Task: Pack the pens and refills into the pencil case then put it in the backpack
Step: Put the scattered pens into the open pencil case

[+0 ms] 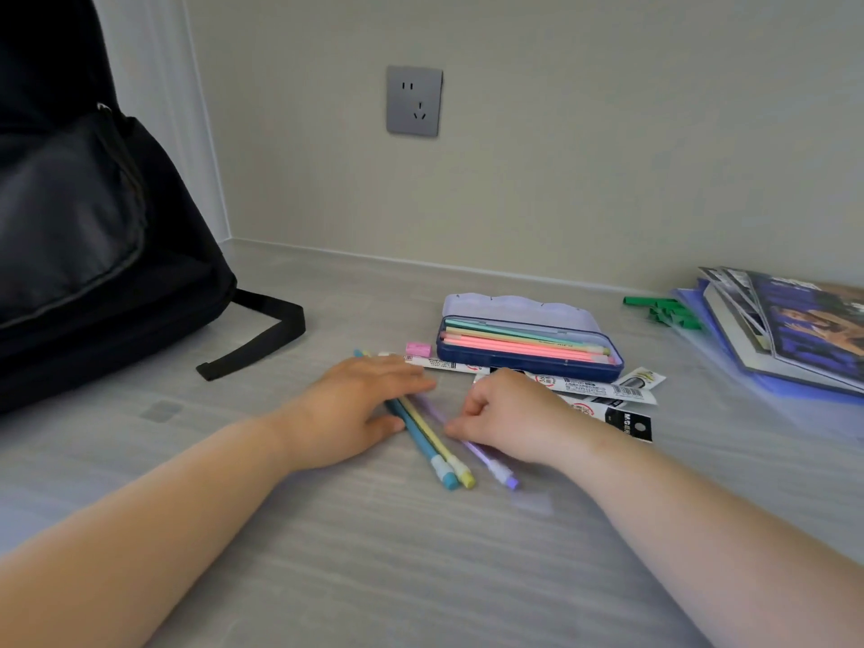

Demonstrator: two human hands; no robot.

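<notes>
An open blue pencil case [530, 364] with a pale lilac lid lies mid-table, holding several pastel pens. In front of it lie a blue pen [428, 449], a yellow pen [444, 449] and a purple pen [486, 458]. My left hand [362, 404] rests flat on the blue and yellow pens, fingers spread. My right hand [507, 413] is curled, its fingertips pinching the blurred purple pen. Packaged refills [603, 390] lie to the right, partly under my right hand. A pink eraser [417, 349] sits by the case. The black backpack [89, 236] stands at the left.
Books and a blue folder [785, 334] are stacked at the right edge, with green strips [668, 311] beside them. A backpack strap [262, 339] trails onto the grey table. A wall socket [414, 100] sits on the wall behind.
</notes>
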